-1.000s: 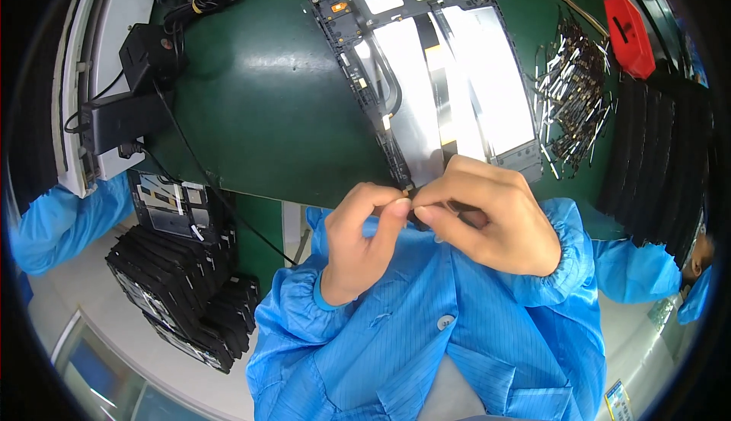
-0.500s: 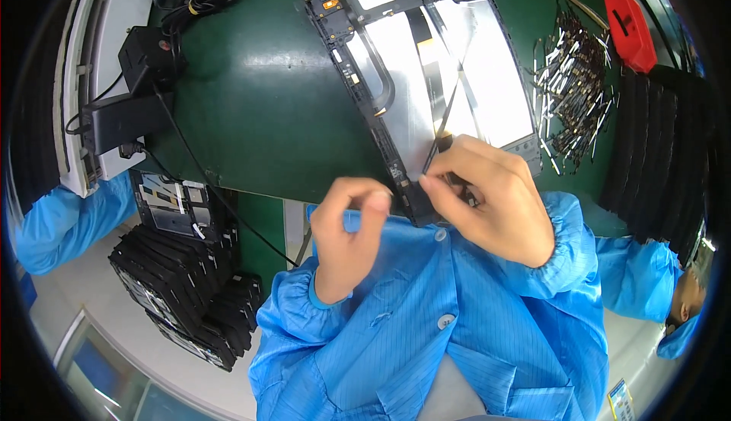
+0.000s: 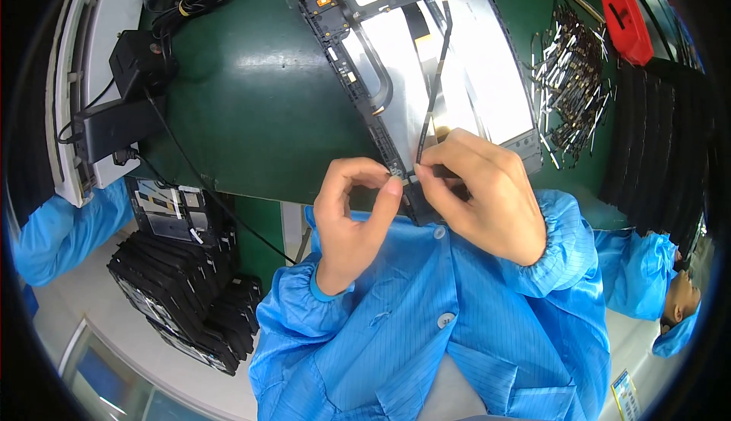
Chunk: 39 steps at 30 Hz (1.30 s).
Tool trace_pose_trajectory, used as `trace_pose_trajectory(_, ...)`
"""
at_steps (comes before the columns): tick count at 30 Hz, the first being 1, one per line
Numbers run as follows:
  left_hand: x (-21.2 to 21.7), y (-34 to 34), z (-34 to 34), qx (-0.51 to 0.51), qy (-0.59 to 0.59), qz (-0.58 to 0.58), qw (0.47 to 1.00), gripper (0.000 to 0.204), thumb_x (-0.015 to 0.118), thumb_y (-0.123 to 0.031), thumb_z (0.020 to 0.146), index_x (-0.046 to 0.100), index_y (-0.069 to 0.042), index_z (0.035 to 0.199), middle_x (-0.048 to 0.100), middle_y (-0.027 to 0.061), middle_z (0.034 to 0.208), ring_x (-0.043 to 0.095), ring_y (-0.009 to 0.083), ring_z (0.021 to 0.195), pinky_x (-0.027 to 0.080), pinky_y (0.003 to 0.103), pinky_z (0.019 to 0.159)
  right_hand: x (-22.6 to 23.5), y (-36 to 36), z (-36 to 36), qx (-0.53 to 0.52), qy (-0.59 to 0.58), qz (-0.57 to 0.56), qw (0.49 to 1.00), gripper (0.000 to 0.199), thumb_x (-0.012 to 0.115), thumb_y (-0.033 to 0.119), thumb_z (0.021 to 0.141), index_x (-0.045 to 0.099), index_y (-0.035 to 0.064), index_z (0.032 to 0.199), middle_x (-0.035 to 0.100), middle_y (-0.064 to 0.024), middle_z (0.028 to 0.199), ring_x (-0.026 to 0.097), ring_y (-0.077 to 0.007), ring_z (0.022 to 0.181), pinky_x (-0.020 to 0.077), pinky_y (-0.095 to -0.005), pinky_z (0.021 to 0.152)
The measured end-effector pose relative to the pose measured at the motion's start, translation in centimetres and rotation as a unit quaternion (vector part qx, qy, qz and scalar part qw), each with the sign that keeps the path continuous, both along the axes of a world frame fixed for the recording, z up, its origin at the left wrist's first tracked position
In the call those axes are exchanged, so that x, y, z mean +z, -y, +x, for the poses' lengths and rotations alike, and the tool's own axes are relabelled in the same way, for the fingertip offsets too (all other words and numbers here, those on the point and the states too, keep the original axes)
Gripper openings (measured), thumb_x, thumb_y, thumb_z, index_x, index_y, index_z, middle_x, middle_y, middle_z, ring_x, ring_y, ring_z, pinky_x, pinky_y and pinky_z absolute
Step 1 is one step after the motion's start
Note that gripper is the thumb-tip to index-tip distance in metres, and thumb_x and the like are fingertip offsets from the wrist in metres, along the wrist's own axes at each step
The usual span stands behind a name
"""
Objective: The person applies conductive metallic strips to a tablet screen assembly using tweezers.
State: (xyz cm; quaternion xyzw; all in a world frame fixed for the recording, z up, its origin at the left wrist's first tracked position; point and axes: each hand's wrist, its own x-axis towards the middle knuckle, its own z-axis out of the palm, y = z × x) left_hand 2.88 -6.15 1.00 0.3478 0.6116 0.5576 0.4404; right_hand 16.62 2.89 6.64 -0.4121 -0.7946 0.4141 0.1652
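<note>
An opened tablet body (image 3: 358, 17), black-framed with bright silver panels inside, lies tilted on the green table, its near end against my jacket. My right hand (image 3: 487, 196) is closed in a pinch over its near part. Between that thumb and forefinger is the lower end of a thin black flat cable (image 3: 435, 90), which stretches up across the silver panels. My left hand (image 3: 354, 219) is bent at the tablet's near left edge. Its thumb and forefinger tips come together there; whatever is between them is too small to make out.
A pile of short black-and-white cables (image 3: 571, 82) lies right of the tablet, by a red plastic bin (image 3: 626, 21). Black power adapters (image 3: 118, 124) with cords are at left. Stacked tablet bodies (image 3: 179, 291) stand lower left. Blue sleeves of other people (image 3: 72, 231) show at both sides.
My left hand has moved right to the tablet's edge, its fingertips closing together. The cable in my right hand has swung and now lies more upright. The view has shifted slightly.
</note>
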Motion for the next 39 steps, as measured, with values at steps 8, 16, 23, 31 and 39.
trace_pose_trajectory(8,0.1,0.0,0.0,-0.010,0.030,-0.011,0.999,0.017,0.062,0.002,0.082,0.051,-0.001,0.095,0.055,0.0042,0.088,0.051,0.0074,0.079,0.041,0.021,0.072,0.2,-0.2,0.1,0.014,0.007,0.002,1.000,0.009,0.061,0.005,0.073,0.058,0.0013,0.081,0.055,-0.0124,0.077,0.057,-0.0334,0.066,0.0465,-0.0401,0.057)
trace_pose_trajectory(16,0.5,-0.7,-0.2,-0.018,0.018,-0.023,0.999,0.016,0.066,0.000,0.079,0.055,0.000,0.090,0.055,0.0043,0.086,0.054,0.0092,0.076,0.044,0.022,0.071,0.7,-0.8,0.3,0.059,0.018,-0.023,0.998,0.010,0.060,0.006,0.074,0.057,0.0003,0.082,0.054,-0.0129,0.076,0.056,-0.0337,0.069,0.0456,-0.0412,0.058)
trace_pose_trajectory(23,-0.1,0.4,-0.5,0.001,0.108,-0.015,0.994,0.010,0.058,0.001,0.085,0.054,0.002,0.094,0.054,0.0051,0.089,0.054,0.0103,0.082,0.044,0.023,0.078,1.1,-1.0,-0.1,0.065,0.045,-0.019,0.997,0.008,0.059,0.005,0.075,0.058,-0.0002,0.082,0.054,-0.0128,0.078,0.057,-0.0333,0.073,0.0452,-0.0412,0.059)
trace_pose_trajectory(31,-0.1,0.2,-0.3,-0.002,0.080,-0.021,0.997,0.010,0.059,0.001,0.084,0.054,0.002,0.093,0.054,0.0052,0.087,0.054,0.0108,0.081,0.044,0.023,0.077,0.8,-0.9,-0.3,0.061,0.025,-0.010,0.998,0.007,0.058,0.003,0.074,0.058,-0.0007,0.081,0.052,-0.0131,0.079,0.056,-0.0342,0.073,0.0448,-0.0419,0.059)
trace_pose_trajectory(39,-0.2,-0.1,0.4,0.016,0.019,0.004,1.000,0.012,0.062,0.002,0.081,0.054,0.002,0.090,0.054,0.0068,0.084,0.053,0.0115,0.076,0.044,0.024,0.070,1.0,-0.6,-0.3,0.053,0.029,-0.022,0.998,0.009,0.059,0.003,0.075,0.058,-0.0015,0.082,0.053,-0.0139,0.078,0.057,-0.0340,0.074,0.0451,-0.0415,0.060)
